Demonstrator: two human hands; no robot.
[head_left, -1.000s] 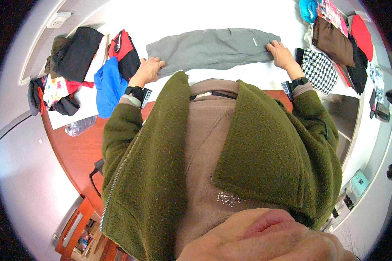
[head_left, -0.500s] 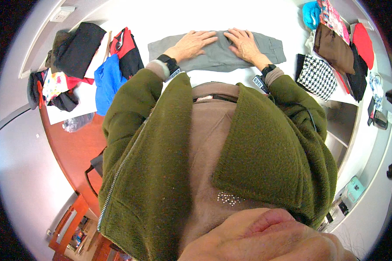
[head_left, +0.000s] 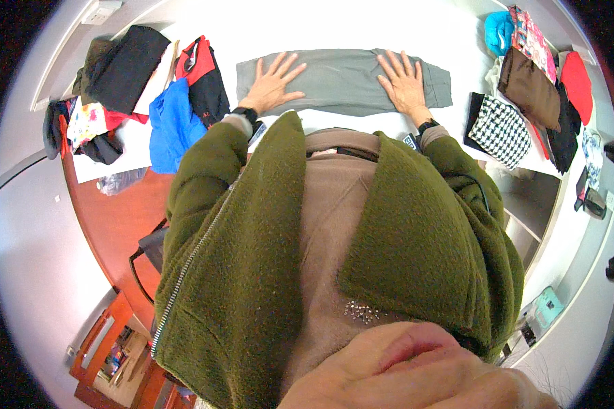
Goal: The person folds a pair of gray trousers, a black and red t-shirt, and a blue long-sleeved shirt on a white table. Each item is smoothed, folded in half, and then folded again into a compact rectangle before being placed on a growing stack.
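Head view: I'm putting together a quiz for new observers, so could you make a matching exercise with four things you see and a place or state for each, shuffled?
Things
1. Grey garment
2. Blue garment
3. Brown garment
4. Left hand

Places and states
A. Over at the person's right
B. Palm down, spread out
C. Laid flat, near the middle from left to right
D. Over at the person's left, lying rumpled

Right pairs: 1-C, 2-D, 3-A, 4-B
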